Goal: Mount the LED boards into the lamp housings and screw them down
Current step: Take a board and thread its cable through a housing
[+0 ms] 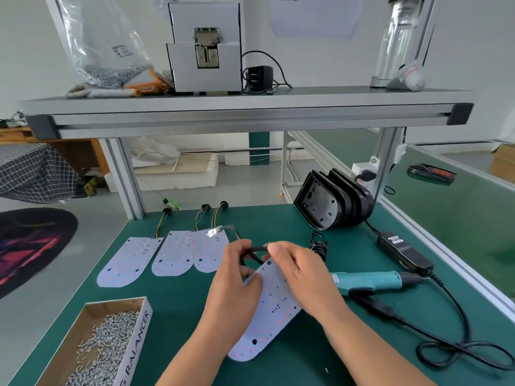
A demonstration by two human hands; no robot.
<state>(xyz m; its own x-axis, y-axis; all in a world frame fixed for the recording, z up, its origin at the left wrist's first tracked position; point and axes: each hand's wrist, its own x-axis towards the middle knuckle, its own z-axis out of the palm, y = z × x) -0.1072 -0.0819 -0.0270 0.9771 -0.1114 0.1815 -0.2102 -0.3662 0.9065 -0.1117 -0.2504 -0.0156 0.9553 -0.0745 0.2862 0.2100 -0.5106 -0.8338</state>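
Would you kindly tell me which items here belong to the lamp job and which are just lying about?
For the job: held LED board, spare LED boards, black housings, box of screws, electric screwdriver.
Lying about: gloves, clear bottle, rug.

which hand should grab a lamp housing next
Right, probably: the lamp housings stand at the far right of the table, nearest the right hand. The left hand also grips the LED board and could hold it alone.
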